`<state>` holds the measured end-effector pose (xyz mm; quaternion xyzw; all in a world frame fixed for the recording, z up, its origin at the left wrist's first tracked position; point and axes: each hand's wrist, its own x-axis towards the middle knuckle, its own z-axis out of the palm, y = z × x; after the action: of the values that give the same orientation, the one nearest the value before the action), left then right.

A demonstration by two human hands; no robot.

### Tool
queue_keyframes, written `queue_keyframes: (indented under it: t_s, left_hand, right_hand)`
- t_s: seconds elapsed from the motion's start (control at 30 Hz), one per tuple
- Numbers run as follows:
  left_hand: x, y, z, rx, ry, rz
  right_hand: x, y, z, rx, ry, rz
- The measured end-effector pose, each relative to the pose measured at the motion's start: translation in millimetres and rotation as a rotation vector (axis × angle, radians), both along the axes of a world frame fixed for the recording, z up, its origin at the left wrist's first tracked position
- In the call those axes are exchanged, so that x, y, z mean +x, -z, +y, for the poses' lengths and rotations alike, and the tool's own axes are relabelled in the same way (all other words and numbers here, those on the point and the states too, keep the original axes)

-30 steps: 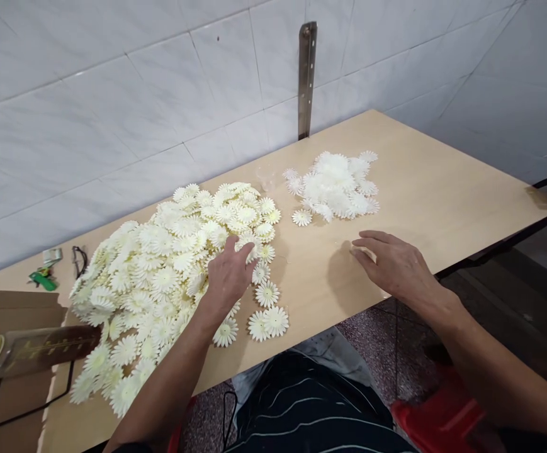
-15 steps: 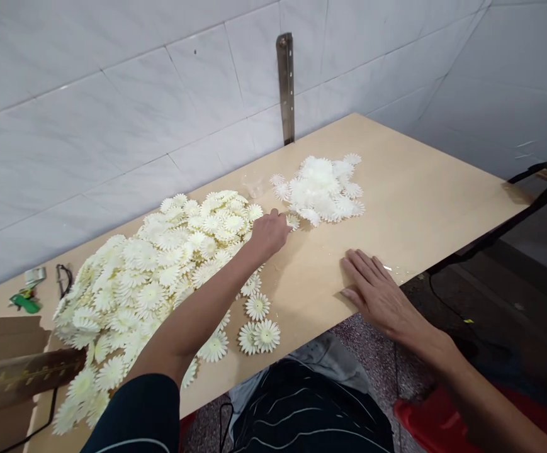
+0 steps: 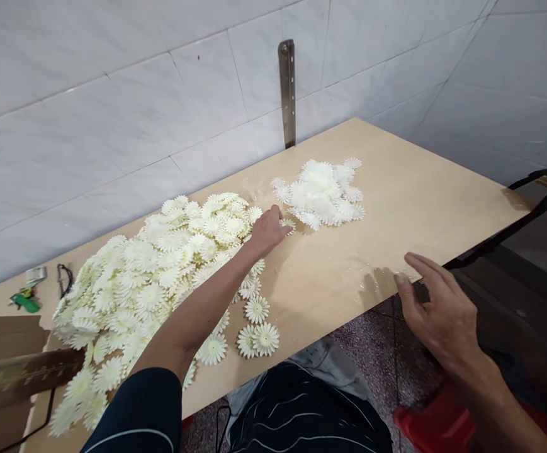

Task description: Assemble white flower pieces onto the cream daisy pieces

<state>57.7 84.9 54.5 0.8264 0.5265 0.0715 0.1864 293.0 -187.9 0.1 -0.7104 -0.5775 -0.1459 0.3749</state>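
Note:
My left hand [image 3: 268, 230] reaches across the table with its fingers curled. A small pale artificial flower head [image 3: 289, 225] shows at its fingertips, seemingly pinched; the fingers partly hide it. Left of this hand spreads a large heap of cream artificial flower heads [image 3: 155, 270]. Just beyond the fingertips lies a smaller pile of white flower pieces [image 3: 320, 189]. My right hand [image 3: 443, 308] is raised over the table's front edge, thumb and fingers apart, holding nothing.
The tan table [image 3: 415, 195] stands against a tiled wall with a metal bracket [image 3: 287, 94]. Green-handled cutters [image 3: 26, 302] lie at the far left, near a brown, marked bottle-like object [image 3: 28, 377]. Loose flower heads [image 3: 257, 340] sit near the front edge.
My right hand has lifted off the tabletop and moved right, its fingers parting. The left hand has shifted slightly left, and the small flower head at its fingertips has moved with it.

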Motion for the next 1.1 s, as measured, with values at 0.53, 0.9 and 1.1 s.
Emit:
queue_keyframes:
  t_s: [0.53,0.9,1.1]
  left_hand:
    - [-4,4.6,7,-0.042,0.003,-0.049]
    - [-37,3.3,-16,0.095,0.045,-0.674]
    - [-57,20.8,-33,0.576,0.254,-0.679]
  right_hand:
    - [-20,-34.7,98,-0.168,-0.439,0.211]
    - [-40,-53.3,178,-0.671,-0.562,1.062]
    - [-76,-61.0,209,-0.929,-0.669,1.367]
